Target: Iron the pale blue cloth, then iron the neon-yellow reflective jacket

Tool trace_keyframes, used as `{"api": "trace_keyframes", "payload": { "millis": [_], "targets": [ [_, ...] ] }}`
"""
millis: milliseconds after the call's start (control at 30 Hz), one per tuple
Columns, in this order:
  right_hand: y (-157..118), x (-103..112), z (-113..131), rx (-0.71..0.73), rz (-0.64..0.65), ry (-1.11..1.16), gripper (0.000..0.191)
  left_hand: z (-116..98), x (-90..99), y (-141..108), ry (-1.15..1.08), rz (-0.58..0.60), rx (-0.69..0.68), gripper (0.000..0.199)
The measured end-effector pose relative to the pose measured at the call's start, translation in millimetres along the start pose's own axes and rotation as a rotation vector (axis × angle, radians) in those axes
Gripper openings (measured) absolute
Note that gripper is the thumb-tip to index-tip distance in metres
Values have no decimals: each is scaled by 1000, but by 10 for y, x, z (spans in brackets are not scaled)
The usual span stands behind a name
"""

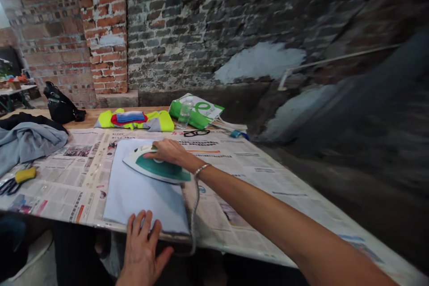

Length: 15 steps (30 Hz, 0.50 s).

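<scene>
A green and white iron [161,168] lies on a folded light-blue cloth [134,196], its tip toward the left. My right hand [167,151] is wrapped round the iron's handle. Its grey cord hangs from the heel over the table's front edge. My left hand [142,241] is at the front edge of the cloth, fingers spread, fingertips on or just over it. The cloth rests on a table covered with newspaper [254,196].
Yellow-handled scissors [23,176] and grey clothing [30,143] are at the left. Behind lie a black bag [60,105], a hi-vis garment [161,121], a clear bottle [185,114], a green-white bag [197,118], glasses [196,133] and blue tape [239,134].
</scene>
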State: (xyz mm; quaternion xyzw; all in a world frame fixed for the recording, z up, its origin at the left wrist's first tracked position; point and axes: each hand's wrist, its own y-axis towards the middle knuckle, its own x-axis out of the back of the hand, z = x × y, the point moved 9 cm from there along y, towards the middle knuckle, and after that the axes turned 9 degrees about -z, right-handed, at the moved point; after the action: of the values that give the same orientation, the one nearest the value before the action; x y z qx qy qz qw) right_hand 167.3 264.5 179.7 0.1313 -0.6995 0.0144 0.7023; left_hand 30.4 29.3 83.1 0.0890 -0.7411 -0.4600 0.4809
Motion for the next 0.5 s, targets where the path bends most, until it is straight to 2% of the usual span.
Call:
{"api": "trace_keyframes", "payload": {
  "millis": [133,267,367,500],
  "targets": [
    [292,-27,-192,-60,-27,29,80,-16,24,42,4,4,-16,39],
    [347,26,-236,-58,-20,74,78,-9,16,40,5,-10,-11,38],
    [194,80,-129,20,57,125,72,10,15,12,-5,-49,2,36],
    [-255,183,150,139,100,118,67,42,107,-7,-85,-86,-5,34]
  ]
}}
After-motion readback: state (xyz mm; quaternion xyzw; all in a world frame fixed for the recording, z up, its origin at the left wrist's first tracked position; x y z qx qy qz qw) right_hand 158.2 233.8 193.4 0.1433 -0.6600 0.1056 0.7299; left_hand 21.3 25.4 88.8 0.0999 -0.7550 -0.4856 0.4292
